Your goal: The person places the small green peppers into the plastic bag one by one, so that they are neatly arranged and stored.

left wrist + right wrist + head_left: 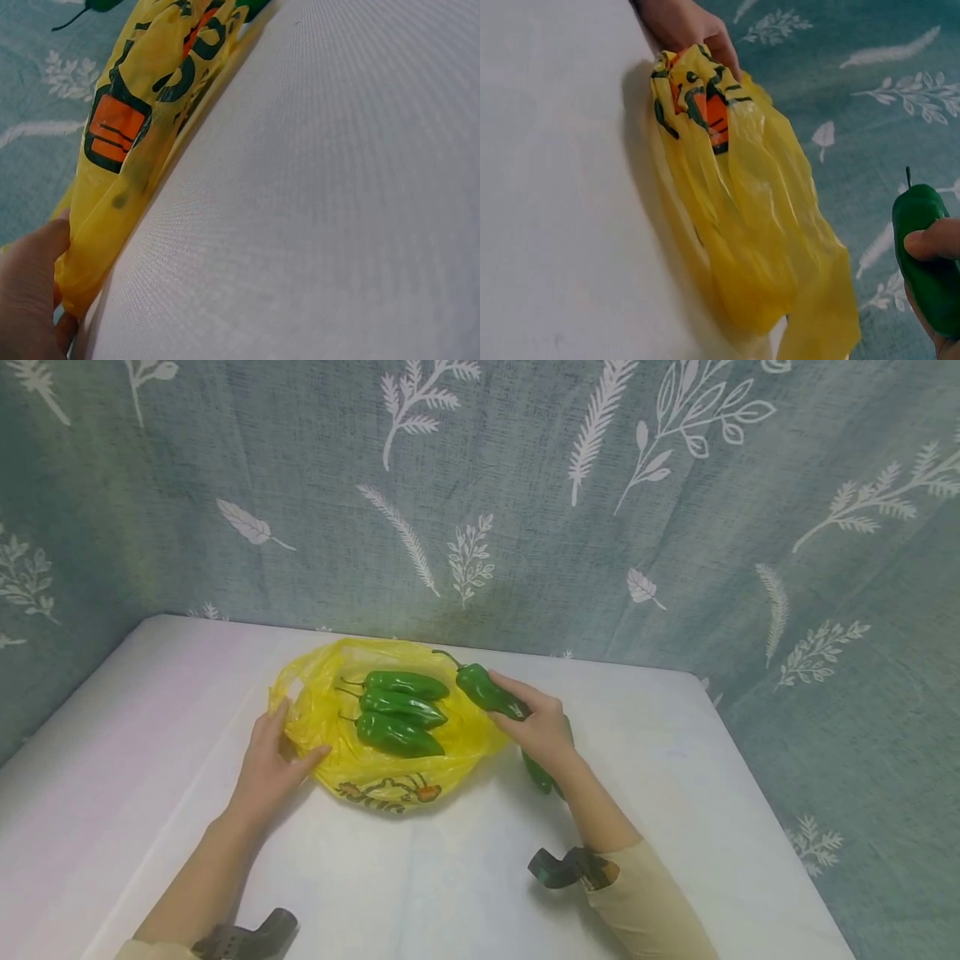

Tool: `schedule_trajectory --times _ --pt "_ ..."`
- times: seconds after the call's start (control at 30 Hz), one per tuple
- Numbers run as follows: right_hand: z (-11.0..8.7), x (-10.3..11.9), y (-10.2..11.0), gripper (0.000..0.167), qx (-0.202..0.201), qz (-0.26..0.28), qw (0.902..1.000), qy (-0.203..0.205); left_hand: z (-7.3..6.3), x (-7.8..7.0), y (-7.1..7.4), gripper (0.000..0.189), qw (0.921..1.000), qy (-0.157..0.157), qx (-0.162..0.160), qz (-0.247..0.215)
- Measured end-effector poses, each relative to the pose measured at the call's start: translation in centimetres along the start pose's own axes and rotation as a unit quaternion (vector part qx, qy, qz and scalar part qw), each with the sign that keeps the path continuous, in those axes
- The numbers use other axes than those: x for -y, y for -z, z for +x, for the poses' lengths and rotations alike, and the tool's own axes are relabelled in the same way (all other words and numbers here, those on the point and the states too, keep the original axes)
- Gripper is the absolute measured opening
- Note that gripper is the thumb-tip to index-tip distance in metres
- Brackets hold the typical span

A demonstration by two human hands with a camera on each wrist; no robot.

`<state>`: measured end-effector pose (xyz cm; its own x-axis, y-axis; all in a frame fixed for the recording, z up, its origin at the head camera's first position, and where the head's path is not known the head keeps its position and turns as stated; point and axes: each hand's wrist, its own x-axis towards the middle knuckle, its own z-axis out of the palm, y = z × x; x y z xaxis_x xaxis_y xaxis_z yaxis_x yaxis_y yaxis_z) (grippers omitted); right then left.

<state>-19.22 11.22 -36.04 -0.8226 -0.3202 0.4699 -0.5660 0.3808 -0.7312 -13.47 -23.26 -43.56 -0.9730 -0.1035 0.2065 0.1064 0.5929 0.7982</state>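
In the head view a yellow plastic bag (420, 768) lies spread on the table, its mouth wide. Three long green peppers (401, 735) rest side by side in it, stems to the left. My left hand (272, 760) holds the bag's left edge between thumb and fingers. My right hand (543, 727) grips another green pepper (480, 687) above the bag's right side, its stem pointing up and left. The right wrist view shows the thumb pressed on this pepper (919, 206). Partly hidden under my right wrist, more green pepper (537, 772) shows on the table.
A white cloth covers the table (697, 827). Behind it and along both sides hangs a green curtain (525, 552) with white leaf prints. Dark camera mounts (558, 868) sit on both wrists.
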Motion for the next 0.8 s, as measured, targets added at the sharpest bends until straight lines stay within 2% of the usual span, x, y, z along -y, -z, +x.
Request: schedule_trajectory --times 0.4,0.47,0.8 --pt "1.7 0.9 -2.3 0.048 0.027 0.015 0.9987 0.040 0.1 0.2 0.0 0.090 1.0000 0.002 0.000 -0.001" --pt "2.1 0.5 -2.7 0.049 0.033 0.014 0.9986 0.039 0.1 0.1 0.0 0.090 1.0000 0.001 0.000 0.000" --pt "3.6 1.1 -4.7 0.051 0.066 0.015 0.9976 0.015 0.1 0.5 -0.1 0.091 1.0000 0.002 -0.001 -0.006"
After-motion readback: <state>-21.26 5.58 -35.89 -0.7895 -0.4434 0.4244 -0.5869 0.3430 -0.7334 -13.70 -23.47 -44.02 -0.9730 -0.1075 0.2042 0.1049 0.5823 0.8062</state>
